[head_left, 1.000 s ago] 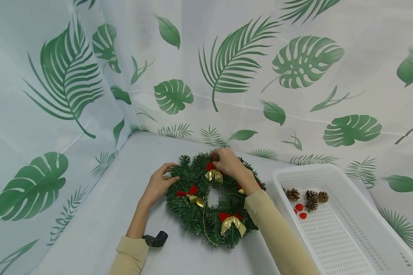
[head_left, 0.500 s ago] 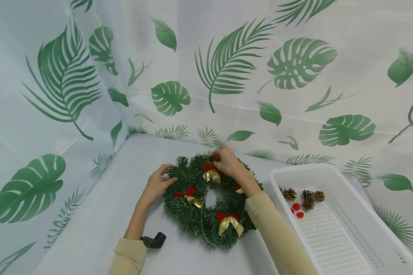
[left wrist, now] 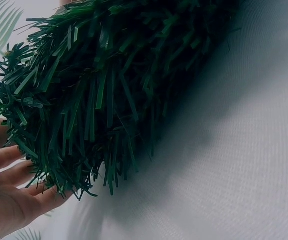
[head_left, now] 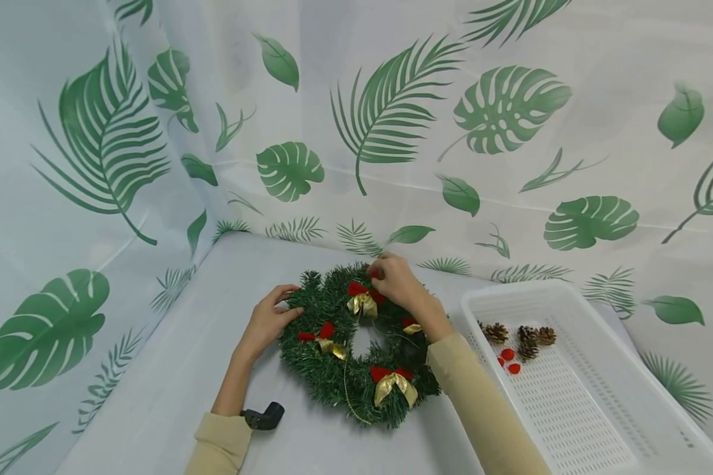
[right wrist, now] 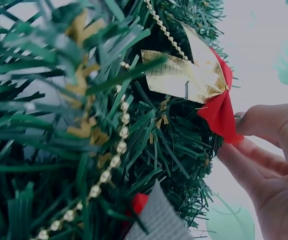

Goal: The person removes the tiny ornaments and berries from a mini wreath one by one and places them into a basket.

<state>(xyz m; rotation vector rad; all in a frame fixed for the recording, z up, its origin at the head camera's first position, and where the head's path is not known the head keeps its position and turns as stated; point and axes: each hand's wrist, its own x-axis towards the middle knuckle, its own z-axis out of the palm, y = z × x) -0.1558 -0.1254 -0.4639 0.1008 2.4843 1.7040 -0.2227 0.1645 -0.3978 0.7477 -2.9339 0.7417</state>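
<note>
A green artificial Christmas wreath [head_left: 323, 369] lies on the white table, trimmed with several red-and-gold bows [head_left: 395, 386] and a gold bead string [head_left: 349, 392]. At the wreath's left outer edge, my left hand [head_left: 267, 320] grips the greenery, its fingertips partly hidden among the needles in the left wrist view. My right hand [head_left: 401, 280] is at the far side, beside the upper bow [right wrist: 206, 82]. Its thumb and fingers pinch a small red ball [right wrist: 238, 140] close against that bow's red loop; most of the ball is hidden by the fingers.
Right of the wreath stands a white perforated plastic basket [head_left: 618, 369] holding several pine cones [head_left: 527, 342] and small red balls [head_left: 513, 369]. A black device [head_left: 265, 416] is strapped at my left wrist. A leaf-print curtain [head_left: 344, 99] hangs behind and left of the table.
The whole scene shifts slightly left as the head view turns. My right hand has edged a little to the right along the wreath's far side; my left hand stays at the same edge.
</note>
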